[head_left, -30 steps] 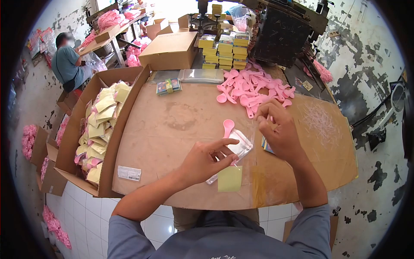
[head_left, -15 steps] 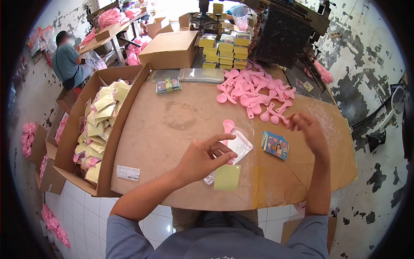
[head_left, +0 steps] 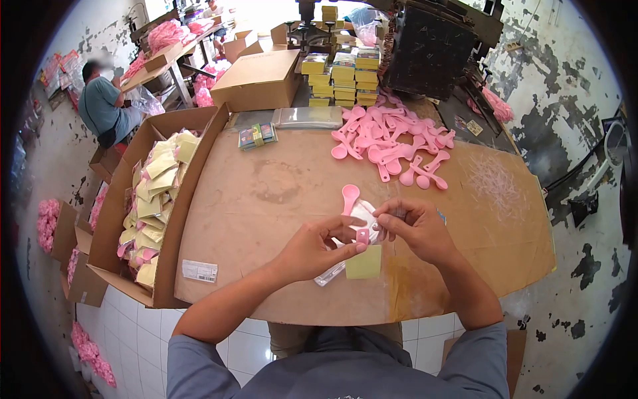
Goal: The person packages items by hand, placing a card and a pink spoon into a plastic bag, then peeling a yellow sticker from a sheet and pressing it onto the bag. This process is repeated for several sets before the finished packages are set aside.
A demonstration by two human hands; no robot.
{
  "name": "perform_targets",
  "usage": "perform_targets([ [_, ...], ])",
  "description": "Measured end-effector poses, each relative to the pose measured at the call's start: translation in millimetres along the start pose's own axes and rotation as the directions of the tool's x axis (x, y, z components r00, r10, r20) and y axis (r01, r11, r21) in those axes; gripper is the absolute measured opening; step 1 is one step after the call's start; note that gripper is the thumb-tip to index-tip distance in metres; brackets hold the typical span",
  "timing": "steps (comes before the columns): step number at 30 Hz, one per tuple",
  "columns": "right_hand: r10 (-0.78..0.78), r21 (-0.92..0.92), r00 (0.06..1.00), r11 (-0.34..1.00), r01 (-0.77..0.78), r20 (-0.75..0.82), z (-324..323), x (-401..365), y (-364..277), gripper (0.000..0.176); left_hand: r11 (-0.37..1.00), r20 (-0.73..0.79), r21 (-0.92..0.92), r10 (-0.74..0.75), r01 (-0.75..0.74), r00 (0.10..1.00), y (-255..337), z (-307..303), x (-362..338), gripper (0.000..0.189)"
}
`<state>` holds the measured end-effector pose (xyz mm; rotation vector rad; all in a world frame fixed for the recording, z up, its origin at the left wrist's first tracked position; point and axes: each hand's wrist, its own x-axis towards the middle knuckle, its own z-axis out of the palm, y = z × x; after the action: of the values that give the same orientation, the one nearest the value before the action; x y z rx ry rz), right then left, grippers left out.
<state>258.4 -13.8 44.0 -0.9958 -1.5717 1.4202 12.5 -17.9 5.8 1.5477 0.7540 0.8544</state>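
My left hand (head_left: 314, 251) is closed round the handle of a pink measuring spoon (head_left: 350, 193), its bowl pointing away from me and the handle end showing by my thumb. Against the spoon lies a clear plastic bag (head_left: 363, 211), partly covered by my fingers. My right hand (head_left: 420, 231) pinches at the bag's right edge. Just below my left thumb is a pale yellow card (head_left: 363, 264). More clear plastic bags (head_left: 330, 274) lie under my left wrist. A blue printed card stack (head_left: 442, 217) is mostly hidden behind my right hand.
A heap of pink spoons (head_left: 392, 143) lies at the table's back. An open carton (head_left: 199, 159) of packed bags stands left. Behind are a bundled card stack (head_left: 257, 135), a plastic sleeve pile (head_left: 308, 118) and yellow-edged stacks (head_left: 343, 70). Another person (head_left: 103, 106) sits at far left.
My right hand has come from near the spoon heap on the right to the bag beside my left hand. The yellow card has shifted slightly right and up.
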Motion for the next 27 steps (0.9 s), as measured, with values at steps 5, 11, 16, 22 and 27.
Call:
perform_targets([
  [5,-0.006,0.019,0.984,1.0,0.01,-0.18,-14,1,8,0.02,0.999,-0.063,0.041,-0.01,0.013,0.998,-2,2,1,0.034],
  [11,-0.687,-0.608,0.607,0.694,0.385,-0.4,0,6,-1,0.02,0.985,-0.108,0.065,-0.151,0.159,0.983,10,3,0,0.029],
  [16,-0.657,-0.759,0.75,0.449,0.471,0.076,3,-4,7,0.023,0.987,-0.091,0.161,-0.007,0.022,0.996,-1,3,-1,0.028],
  [22,-0.474,-0.628,0.88,0.69,0.361,-0.015,2,-4,11,0.02,0.987,-0.067,0.143,-0.068,0.077,0.995,-2,0,0,0.028],
  [27,-0.45,-0.474,0.892,0.796,0.376,-0.048,-4,-3,15,0.02,0.982,-0.06,0.154,-0.098,0.106,0.993,0,-2,1,0.028],
])
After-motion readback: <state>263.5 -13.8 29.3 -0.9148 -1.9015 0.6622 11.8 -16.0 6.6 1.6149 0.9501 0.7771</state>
